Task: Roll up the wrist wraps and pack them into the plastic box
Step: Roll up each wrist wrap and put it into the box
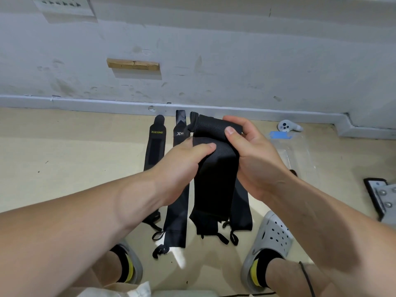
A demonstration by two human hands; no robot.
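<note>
Fingers of my right hand (252, 155) clench the rolled top of the wrist wrap (214, 185), held above the floor (64, 157); my left hand (184, 161) pinches it just below. I should keep the roll tight, edges square, before the plastic box (295, 153) at my right.

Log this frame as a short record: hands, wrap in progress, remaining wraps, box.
left hand: grips the held wrist wrap at its left edge
right hand: pinches its rolled top end
held wrist wrap: black, top rolled, rest hanging unrolled
other wraps: XUEYING wrap and second wrap lie flat; third wrap partly hidden
plastic box: clear, on the floor at right, no wrap visible inside
</note>
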